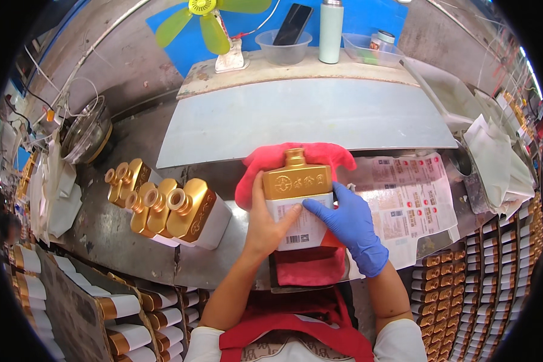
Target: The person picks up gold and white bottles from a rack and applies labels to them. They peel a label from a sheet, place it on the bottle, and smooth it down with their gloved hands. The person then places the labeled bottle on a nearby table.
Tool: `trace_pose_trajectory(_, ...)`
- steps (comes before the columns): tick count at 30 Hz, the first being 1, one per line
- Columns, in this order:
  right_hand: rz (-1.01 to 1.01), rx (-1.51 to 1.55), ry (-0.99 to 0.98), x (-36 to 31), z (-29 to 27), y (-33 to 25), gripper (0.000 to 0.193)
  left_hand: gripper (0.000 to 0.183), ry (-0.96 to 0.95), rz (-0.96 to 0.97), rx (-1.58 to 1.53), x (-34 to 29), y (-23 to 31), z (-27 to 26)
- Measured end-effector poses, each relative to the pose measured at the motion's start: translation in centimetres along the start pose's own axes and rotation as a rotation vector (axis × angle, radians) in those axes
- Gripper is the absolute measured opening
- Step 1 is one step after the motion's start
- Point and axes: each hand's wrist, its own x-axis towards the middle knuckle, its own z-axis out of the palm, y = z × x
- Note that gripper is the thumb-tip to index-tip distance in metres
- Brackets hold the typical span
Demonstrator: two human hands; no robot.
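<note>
A flat bottle (297, 181) with an embossed gold shoulder and neck and a white body lies over a red cloth (260, 171), its neck pointing away from me. On its white face is a printed label (295, 238). My bare left hand (266, 220) is wrapped round the bottle's left side, thumb on the label. Wearing a blue glove, my right hand (351, 224) grips the opposite side, its thumb pressed at the label's upper edge. Fingers behind the bottle are hidden. Sheets of printed labels (413, 202) lie to the right of it.
Several gold-and-white bottles (190, 214) stand on the left of the metal table (111, 253). A grey board (308, 114) slopes at the back, below a green fan (208, 30), a plastic bowl (277, 51) with a phone, and a flask (330, 33). Racked bottles (446, 289) flank me.
</note>
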Motion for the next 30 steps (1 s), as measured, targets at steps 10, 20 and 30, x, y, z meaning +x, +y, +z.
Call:
trace_pose_trajectory(10, 0.026, -0.019, -0.023, 0.0, -0.2, 0.8, 0.056, 0.097, -0.037, -0.032, 0.035, -0.1, 0.6, -0.1)
trace_pose_trajectory(20, 0.068, 0.180, -0.120, 0.0, -0.1, 2.0, 0.061, 0.094, 0.006, -0.079, 0.053, 0.5, 1.9, 0.4)
trace_pose_trajectory(30, 0.069, 0.204, -0.100, -0.3, -0.1, 0.6, 0.060, 0.083, -0.036, -0.038, 0.019, 0.6, 0.1, -0.6)
